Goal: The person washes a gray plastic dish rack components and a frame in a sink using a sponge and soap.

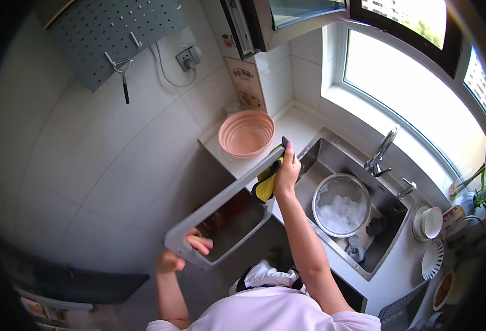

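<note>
A light grey rectangular frame with a dark, see-through middle point(226, 202) is held at a slant before me, left of the sink. My left hand point(187, 250) grips its lower left corner, the fingers showing through the opening. At the upper right end, my right hand point(287, 171) holds a yellow cleaning cloth with black edging point(265, 187) against the frame's rim. Part of the cloth hangs below that hand. What the frame belongs to cannot be told.
A steel sink point(315, 155) holds a round metal basin of suds point(342, 205) and a grey rag point(355, 249). A faucet point(381, 153) stands behind. On the counter's left is a pink plastic basin point(246, 134); at the right, stacked bowls point(431, 222) and a striped plate point(432, 259).
</note>
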{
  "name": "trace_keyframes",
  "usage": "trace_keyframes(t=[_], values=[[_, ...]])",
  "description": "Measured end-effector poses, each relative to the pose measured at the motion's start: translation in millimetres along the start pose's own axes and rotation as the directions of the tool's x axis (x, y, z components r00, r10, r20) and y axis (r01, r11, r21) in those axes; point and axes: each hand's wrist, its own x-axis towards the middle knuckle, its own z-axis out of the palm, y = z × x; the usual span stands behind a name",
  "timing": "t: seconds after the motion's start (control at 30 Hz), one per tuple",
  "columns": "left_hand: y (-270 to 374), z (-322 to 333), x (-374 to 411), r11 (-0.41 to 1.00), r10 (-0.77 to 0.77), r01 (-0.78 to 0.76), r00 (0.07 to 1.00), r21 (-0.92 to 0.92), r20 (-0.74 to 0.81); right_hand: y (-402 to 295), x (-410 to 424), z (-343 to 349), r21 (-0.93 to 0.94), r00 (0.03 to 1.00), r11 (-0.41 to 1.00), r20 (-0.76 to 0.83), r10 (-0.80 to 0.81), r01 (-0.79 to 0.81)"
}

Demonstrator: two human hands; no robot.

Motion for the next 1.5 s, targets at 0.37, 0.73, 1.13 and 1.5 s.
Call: trace_keyframes(t=[0.37, 0.73, 1.13, 1.5], values=[[23.8, 53.8, 67.1, 0.956, -0.101, 0.177, 0.947, 0.235, -0.304, -92.4, -105.9, 83.5, -0.313, 0.434, 0.301, 0.64, -0.634, 0.901], [12.7, 61.3, 47.3, 0.986, -0.028, 0.06, 0.98, 0.156, -0.198, -82.1, -26.9, -9.5, -0.218, 0.412, 0.352, 0.565, -0.715, 0.91], [29.2, 32.2, 43.8, 0.935, 0.152, -0.102, 0.981, 0.34, -0.124, -41.1, 49.1, -187.3, -0.65, 0.966, 0.743, -0.05, -0.253, 0.161], [54.5, 75.7, 117.4, 0.271, 0.103, -0.89, 0.407, 0.368, 0.908, -88.6, 15.5, -221.1, -0.388, 0.766, 0.783, 0.243, 0.595, -0.486]])
